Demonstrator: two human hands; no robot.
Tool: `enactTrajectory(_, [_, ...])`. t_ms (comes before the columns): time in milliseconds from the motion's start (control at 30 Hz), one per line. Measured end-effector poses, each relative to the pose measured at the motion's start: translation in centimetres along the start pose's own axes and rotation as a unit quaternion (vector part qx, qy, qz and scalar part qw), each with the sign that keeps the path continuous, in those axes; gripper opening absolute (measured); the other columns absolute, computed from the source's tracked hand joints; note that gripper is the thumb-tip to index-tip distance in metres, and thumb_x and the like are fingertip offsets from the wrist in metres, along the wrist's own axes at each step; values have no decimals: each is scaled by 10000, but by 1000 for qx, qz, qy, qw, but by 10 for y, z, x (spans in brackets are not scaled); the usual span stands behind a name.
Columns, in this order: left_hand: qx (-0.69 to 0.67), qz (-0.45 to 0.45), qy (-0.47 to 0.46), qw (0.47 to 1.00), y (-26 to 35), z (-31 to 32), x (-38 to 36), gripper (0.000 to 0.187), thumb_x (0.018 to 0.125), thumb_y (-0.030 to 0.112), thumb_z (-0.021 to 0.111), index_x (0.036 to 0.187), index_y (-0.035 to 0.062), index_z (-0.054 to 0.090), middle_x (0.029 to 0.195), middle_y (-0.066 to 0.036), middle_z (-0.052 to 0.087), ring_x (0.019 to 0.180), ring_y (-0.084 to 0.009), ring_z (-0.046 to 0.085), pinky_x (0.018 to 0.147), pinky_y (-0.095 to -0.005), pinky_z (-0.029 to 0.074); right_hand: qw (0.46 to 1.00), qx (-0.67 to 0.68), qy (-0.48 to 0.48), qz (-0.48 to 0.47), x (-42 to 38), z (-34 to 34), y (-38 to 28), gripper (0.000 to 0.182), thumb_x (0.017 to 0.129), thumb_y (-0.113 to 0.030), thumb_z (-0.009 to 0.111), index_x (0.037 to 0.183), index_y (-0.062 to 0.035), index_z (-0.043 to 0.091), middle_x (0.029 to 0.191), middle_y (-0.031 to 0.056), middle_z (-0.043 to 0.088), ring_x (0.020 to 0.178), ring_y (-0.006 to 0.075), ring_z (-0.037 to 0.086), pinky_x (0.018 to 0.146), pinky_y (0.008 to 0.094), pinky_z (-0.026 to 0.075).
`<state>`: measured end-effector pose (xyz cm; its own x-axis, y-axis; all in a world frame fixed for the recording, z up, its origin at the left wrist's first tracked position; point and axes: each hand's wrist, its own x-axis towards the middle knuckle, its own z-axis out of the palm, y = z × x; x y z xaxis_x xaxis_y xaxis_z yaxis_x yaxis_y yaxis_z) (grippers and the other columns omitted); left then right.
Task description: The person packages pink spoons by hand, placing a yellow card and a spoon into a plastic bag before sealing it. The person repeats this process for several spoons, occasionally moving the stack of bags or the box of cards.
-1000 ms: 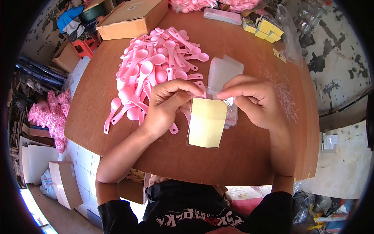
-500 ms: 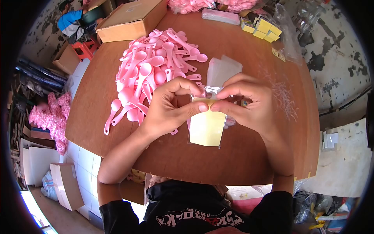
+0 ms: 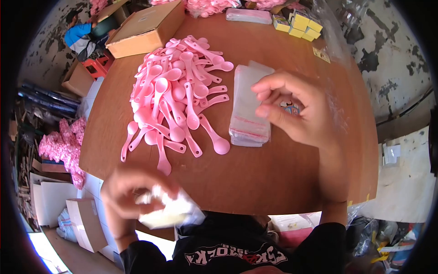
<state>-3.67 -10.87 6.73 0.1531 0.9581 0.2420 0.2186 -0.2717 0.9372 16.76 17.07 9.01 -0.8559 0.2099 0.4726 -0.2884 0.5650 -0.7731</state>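
the left hand (image 3: 132, 192) is motion-blurred at the table's near edge, about 7 o'clock from the table's middle, its fingers clenched around a filled packet (image 3: 171, 211), a pale yellowish card in crinkly clear film. the right hand (image 3: 296, 112) hovers at about 3 o'clock, fingers half curled and released, thumb tip touching the right edge of a stack of clear bags (image 3: 248, 107). these bags are thin, glossy, rectangular sleeves with a pink-red strip near one end, lying flat and squared up. just beside them, at 9 to 11 o'clock, sprawls a pile of pink spoons (image 3: 175, 96): smooth moulded plastic, round bowls, flat tapered handles, tangled every way. the round table (image 3: 255, 182) is matt brown wood-look board. at 11 o'clock a shallow cardboard box (image 3: 146, 27) sits closed; what is in it cannot be told. at 1 o'clock lie small yellow boxes (image 3: 299, 25) and a flat clear pack (image 3: 248, 16) with pink contents.
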Motion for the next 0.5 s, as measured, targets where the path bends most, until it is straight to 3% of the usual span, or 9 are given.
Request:
enactTrajectory(67, [-46, -106, -221, 968, -6, 0, -29, 288, 821, -2, 666, 1108, -11, 641, 1044, -129, 683, 856, -247, 689, 705, -293, 543, 995, -93, -30, -33, 1, -10, 11, 194, 832, 40, 679, 1021, 19, 642, 938, 67, 639, 816, 103, 614, 703, 240, 509])
enactTrajectory(133, [-10, -290, -300, 909, -17, 15, -67, 298, 878, 77, 612, 1174, 60, 626, 1068, -106, 683, 884, -257, 680, 721, -307, 546, 996, -90, -19, 17, 1, -14, 18, 131, 832, 28, 676, 961, 8, 666, 884, 68, 654, 794, 119, 618, 681, 255, 501])
enactTrajectory(167, [15, -314, -263, 912, -30, 24, -91, 345, 852, 119, 650, 1193, 79, 620, 1055, -113, 688, 884, -266, 680, 745, -343, 545, 988, -146, -47, 16, 2, -16, 23, 83, 828, -46, 687, 900, -7, 675, 829, 77, 668, 741, 157, 627, 656, 284, 497])
enactTrajectory(200, [41, -433, -250, 865, -40, 32, -113, 410, 824, 196, 701, 1205, 69, 616, 1046, -139, 690, 908, -277, 679, 780, -362, 537, 976, -202, -76, 14, 3, -17, 27, 99, 824, -120, 699, 839, -23, 684, 773, 86, 681, 687, 196, 635, 631, 313, 493])
enactTrajectory(233, [176, -466, -227, 837, -44, 45, -132, 417, 834, 232, 704, 1211, 79, 615, 1042, -133, 694, 899, -258, 682, 766, -331, 543, 977, -199, -72, 17, 3, -16, 31, 99, 824, -120, 699, 839, -23, 684, 773, 86, 681, 687, 196, 635, 631, 313, 493])
enactTrajectory(267, [306, -489, -198, 792, -46, 55, -145, 425, 843, 268, 707, 1217, 88, 615, 1038, -126, 697, 891, -240, 684, 752, -299, 549, 967, -219, -117, 59, 4, -13, 37, 136, 803, -159, 717, 800, -27, 681, 752, 89, 681, 678, 212, 636, 628, 332, 487])
enactTrajectory(400, [313, -453, -202, 810, -47, 62, -144, 477, 838, 279, 727, 1249, 79, 588, 1085, -138, 689, 848, -266, 704, 716, -307, 562, 927, -297, -175, 149, 1, -3, 56, 224, 739, -247, 774, 751, -45, 678, 720, 86, 679, 668, 226, 646, 622, 363, 477])
enactTrajectory(467, [63, -415, -153, 894, -30, 69, -83, 410, 867, 304, 698, 1196, 73, 617, 1014, -147, 700, 772, -296, 704, 755, -366, 539, 926, -283, -179, 172, 4, -2, 58, 202, 741, -219, 773, 760, -42, 678, 712, 94, 677, 650, 218, 643, 607, 361, 477])
enactTrajectory(500, [10, -349, -190, 918, -34, 72, -71, 377, 885, 303, 683, 1183, 79, 622, 1005, -125, 706, 740, -281, 704, 732, -355, 541, 925, -270, -181, 197, 5, -2, 59, 181, 743, -191, 772, 769, -39, 677, 704, 102, 674, 632, 210, 641, 591, 359, 477])
